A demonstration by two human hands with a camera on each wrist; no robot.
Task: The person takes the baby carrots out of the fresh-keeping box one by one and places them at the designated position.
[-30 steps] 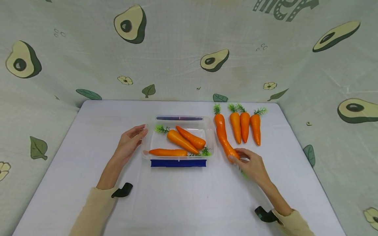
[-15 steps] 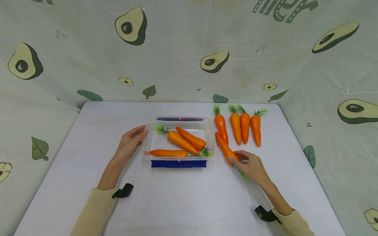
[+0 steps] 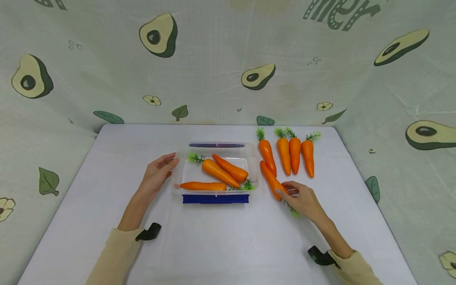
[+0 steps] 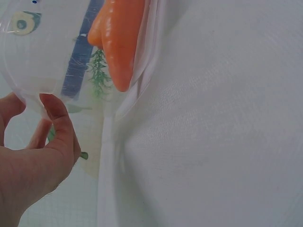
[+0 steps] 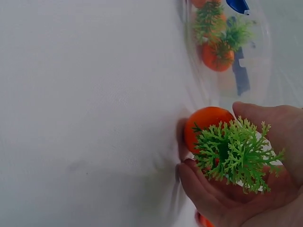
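Three orange carrots (image 3: 220, 173) lie in the clear box (image 3: 192, 171), which stands open on the white bench (image 3: 213, 245) at the centre of the frame. The left hand (image 3: 156, 174), left of centre, is positioned at the left end of the box; its fingers are bent and grip the end wall near the rim. The right hand (image 3: 303, 200), right of centre, pinches the held carrot (image 3: 272, 183) between thumb and fingers near its leafy end. The tip of this carrot points to the upper left, near the right wall of the box; its green top (image 3: 293, 209) points to the lower right. Four loose carrots (image 3: 284, 156) are arranged at the upper right of the bench, leaves toward the top of the frame. The leftmost is overlapped at its lower end by the held carrot; contact cannot be determined. Blue flaps (image 3: 215, 199) extend along the upper and lower sides of the box. An avocado-print cloth (image 3: 210, 47) surrounds the bench at the top and sides.
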